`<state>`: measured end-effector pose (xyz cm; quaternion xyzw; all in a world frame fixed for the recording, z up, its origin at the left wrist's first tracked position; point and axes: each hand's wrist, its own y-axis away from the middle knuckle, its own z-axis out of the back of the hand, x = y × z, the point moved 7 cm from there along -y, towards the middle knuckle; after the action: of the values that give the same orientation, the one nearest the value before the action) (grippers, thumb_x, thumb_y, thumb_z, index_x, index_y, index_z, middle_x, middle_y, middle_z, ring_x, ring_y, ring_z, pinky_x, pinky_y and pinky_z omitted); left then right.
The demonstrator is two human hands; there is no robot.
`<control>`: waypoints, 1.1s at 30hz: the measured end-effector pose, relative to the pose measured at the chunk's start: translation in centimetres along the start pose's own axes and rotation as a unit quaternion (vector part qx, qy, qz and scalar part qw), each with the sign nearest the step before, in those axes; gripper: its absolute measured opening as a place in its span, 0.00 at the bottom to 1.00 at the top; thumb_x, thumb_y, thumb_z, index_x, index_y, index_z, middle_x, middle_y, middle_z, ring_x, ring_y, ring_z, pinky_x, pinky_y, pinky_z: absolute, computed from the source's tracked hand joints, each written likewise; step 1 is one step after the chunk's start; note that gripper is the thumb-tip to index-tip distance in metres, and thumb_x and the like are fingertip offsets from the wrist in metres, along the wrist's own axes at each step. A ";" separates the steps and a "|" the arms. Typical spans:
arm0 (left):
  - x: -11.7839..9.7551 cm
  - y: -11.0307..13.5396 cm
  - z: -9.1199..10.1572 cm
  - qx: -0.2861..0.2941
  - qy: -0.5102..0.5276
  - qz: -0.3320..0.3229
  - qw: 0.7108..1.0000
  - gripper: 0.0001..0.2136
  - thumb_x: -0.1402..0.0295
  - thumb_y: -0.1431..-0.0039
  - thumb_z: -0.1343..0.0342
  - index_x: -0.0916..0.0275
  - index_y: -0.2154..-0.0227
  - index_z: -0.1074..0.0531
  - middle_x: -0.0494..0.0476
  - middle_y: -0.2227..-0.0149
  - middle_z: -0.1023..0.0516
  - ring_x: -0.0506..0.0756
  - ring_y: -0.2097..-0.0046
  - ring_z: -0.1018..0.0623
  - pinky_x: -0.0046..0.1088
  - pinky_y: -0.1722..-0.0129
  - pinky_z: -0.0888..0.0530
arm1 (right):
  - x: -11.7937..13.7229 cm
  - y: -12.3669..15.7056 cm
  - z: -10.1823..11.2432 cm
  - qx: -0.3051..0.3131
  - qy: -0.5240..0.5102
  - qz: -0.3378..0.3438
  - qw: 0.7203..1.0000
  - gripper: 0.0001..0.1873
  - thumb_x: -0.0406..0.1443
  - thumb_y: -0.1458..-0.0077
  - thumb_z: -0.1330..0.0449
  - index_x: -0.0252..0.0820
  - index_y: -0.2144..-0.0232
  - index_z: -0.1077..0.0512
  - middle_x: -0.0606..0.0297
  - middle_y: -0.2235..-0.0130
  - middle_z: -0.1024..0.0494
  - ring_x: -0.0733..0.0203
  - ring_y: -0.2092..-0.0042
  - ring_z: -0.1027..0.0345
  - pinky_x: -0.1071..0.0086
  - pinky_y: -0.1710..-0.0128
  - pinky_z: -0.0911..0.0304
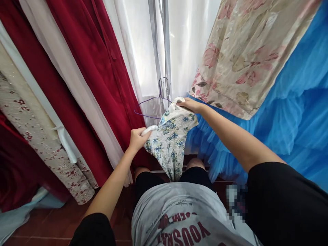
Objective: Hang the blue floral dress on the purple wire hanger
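Observation:
A small white garment with a blue and green flower print (pixel 170 140) hangs between my two hands in front of my knees. My left hand (pixel 137 138) is closed on its left edge, where a white band shows. My right hand (pixel 192 104) pinches its upper right corner, higher up and further out. Just behind the garment a thin purple wire hanger (pixel 151 102) hangs on a metal rail post (pixel 164 61).
Dark red dresses (pixel 102 75) and a pale spotted fabric (pixel 38 136) hang at the left. White sheer curtains (pixel 184 41) are behind. A beige floral cloth (pixel 246 58) and a blue tulle skirt (pixel 287 116) hang at the right. The floor is reddish tile (pixel 51 225).

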<state>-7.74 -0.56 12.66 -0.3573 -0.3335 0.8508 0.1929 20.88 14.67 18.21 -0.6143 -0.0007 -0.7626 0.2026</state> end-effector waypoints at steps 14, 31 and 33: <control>10.1 -13.0 2.7 0.071 -0.099 0.032 0.992 0.06 0.67 0.46 0.46 0.60 0.66 0.29 0.59 0.57 0.24 0.61 0.52 0.30 0.40 0.47 0.35 | 2.2 1.1 2.2 0.048 0.018 -0.072 0.996 0.12 0.37 0.57 0.25 0.37 0.77 0.23 0.68 0.81 0.25 0.64 0.79 0.36 0.70 0.76 0.39; 0.8 -12.1 3.9 -0.104 -0.046 -0.019 0.993 0.14 0.54 0.44 0.39 0.60 0.70 0.31 0.50 0.71 0.29 0.51 0.70 0.33 0.27 0.68 0.38 | -1.3 7.5 5.8 -0.131 -0.168 -0.032 0.976 0.22 0.53 0.58 0.27 0.41 0.76 0.25 0.62 0.77 0.21 0.58 0.77 0.29 0.67 0.74 0.30; 0.1 -13.2 3.7 -0.097 -0.062 -0.022 0.993 0.15 0.53 0.45 0.38 0.60 0.71 0.30 0.51 0.73 0.29 0.52 0.70 0.32 0.28 0.69 0.38 | 0.8 6.7 6.3 -0.207 -0.188 -0.039 0.959 0.18 0.49 0.55 0.28 0.42 0.74 0.26 0.64 0.78 0.21 0.57 0.75 0.28 0.66 0.72 0.29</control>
<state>-9.35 7.20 23.80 -0.3138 -0.4337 0.8304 0.1544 28.75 9.83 18.83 -0.7746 0.0954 -0.6241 0.0374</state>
